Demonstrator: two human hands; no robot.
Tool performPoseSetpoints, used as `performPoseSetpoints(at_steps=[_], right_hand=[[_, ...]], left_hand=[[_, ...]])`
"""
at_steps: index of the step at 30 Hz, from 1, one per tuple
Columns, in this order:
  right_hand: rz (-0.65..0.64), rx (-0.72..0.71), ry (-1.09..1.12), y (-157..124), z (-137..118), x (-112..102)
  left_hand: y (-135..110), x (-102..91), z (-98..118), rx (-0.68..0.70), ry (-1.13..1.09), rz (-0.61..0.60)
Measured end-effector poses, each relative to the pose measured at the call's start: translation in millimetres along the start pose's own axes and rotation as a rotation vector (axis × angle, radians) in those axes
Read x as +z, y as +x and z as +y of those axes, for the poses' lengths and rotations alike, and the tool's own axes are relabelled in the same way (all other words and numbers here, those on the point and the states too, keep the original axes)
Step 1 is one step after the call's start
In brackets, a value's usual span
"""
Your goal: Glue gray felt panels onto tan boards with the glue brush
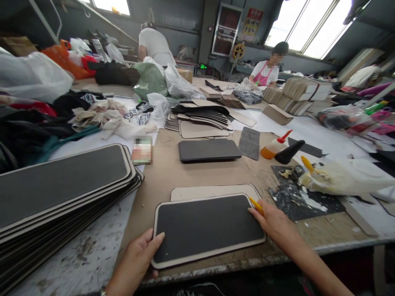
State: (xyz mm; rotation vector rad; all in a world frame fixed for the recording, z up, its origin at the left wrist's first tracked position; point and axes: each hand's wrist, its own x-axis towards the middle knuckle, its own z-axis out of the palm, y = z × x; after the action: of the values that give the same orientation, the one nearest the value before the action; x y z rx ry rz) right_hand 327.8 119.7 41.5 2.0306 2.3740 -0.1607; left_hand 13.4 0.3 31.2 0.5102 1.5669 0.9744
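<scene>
A black rectangular panel with rounded corners and a beige border (206, 228) lies near the table's front edge. My left hand (138, 255) grips its left edge, thumb on top and fingers underneath. At the upper right corner, my right hand (271, 220) is closed round a slim yellow tool (256, 205), its thumb touching the panel's edge; the tool's working end cannot be made out. Behind the panel, partly covered by it, lies a beige board (212, 192). Farther back rests a small stack of dark grey panels (210, 150).
Bordered panels (68, 176) are stacked high at left. Beige and black boards (202, 123) lie at the back. To the right are a red-tipped bottle (274, 149), a black cone-shaped object (290, 152), a glue-smeared board (304, 201) and a plastic container (348, 176). People work beyond.
</scene>
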Motion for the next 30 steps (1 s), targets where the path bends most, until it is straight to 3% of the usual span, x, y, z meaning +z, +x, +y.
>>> performPoseSetpoints(at_steps=[5,17,26,30], right_hand=[[-0.033,0.006,0.159,5.3,10.2,8.7],[-0.091,0.046,0.226,6.6,-1.9,-9.6],[-0.132,0.015,0.073,7.1,6.1,-9.1],[-0.076,-0.016,-0.117,10.7,-21.6,-25.0]], left_hand=[[3.0,0.6,-3.0,-0.015,-0.003,0.003],[5.4,-1.7,-11.5,-0.053,-0.01,0.027],[1.7,0.0,6.2,-0.045,0.028,-0.001],[8.2,-3.4,1.4,0.04,0.104,-0.005]])
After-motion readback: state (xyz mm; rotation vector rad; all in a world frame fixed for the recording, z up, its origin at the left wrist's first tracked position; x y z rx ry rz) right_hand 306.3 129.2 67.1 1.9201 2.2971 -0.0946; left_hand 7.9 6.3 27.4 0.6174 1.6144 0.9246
